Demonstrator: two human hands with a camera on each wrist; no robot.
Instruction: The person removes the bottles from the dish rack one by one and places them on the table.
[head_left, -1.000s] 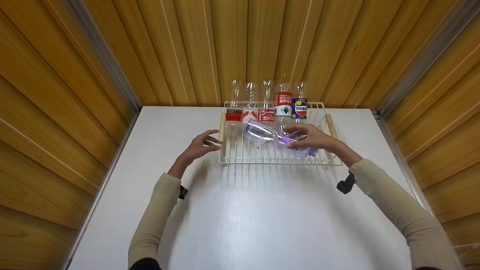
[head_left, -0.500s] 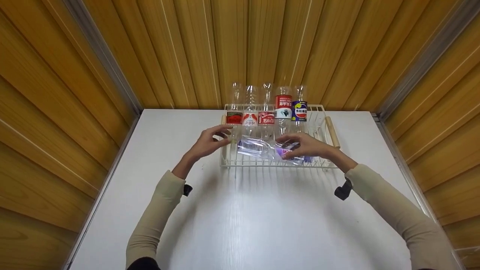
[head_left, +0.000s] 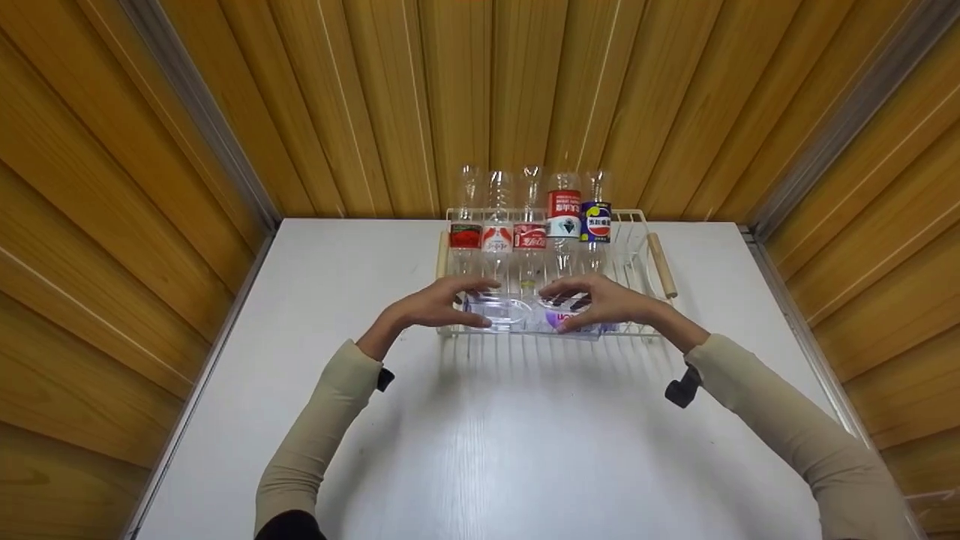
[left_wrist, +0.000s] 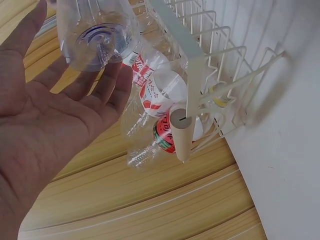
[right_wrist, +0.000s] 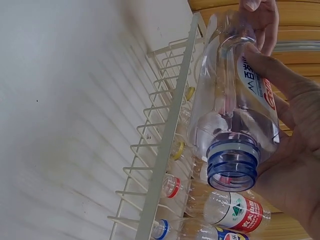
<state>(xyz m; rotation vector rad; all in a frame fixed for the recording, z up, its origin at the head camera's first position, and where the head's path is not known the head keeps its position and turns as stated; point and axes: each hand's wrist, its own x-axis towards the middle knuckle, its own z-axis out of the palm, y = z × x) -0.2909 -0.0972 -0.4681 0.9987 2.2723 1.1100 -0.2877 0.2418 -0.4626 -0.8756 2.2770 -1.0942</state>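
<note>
A clear plastic bottle [head_left: 510, 309] lies sideways over the front of a white wire rack [right_wrist: 167, 130]. Its blue-tinted neck [right_wrist: 232, 167] has no cap and points right, and its label is purple and pink. My right hand [head_left: 615, 302] grips it around the label, thumb on the near side. My left hand [head_left: 431, 302] is at the base end, thumb and fingers on either side of it. In the left wrist view, the left fingertips are partly hidden behind the base [left_wrist: 100, 47].
Several clear bottles stand tilted in the rack, necks low toward me, among them a red-and-white labelled one [head_left: 564, 214] and a blue labelled one [head_left: 597, 222]. A wooden handle [head_left: 661, 266] is on the rack's right side. A wood-panelled wall [head_left: 517, 97] rises behind the white table [head_left: 480, 435].
The right hand has brought the bottle down and left to the rack's front, turning it more level. My left hand has moved right, from beside the rack to the bottle's base.
</note>
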